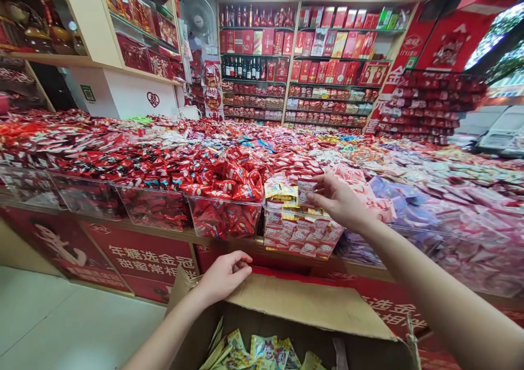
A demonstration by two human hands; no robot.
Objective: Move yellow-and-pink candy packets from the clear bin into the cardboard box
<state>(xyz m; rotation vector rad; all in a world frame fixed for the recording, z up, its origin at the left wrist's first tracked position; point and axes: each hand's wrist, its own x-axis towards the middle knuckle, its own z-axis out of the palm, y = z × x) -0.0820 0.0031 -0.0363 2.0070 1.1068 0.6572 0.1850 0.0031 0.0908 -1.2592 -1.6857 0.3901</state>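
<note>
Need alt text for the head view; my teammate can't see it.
A right hand pinches a small packet over a clear bin of pink and yellow packets. The left hand, loosely curled, is by the flap of an open cardboard box containing yellow packets. Heaped wrapped packets and stocked shelves lie beyond.

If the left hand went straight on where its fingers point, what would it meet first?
The left hand would probably meet the clear bin holding pink packets, though depth is unclear.
</note>
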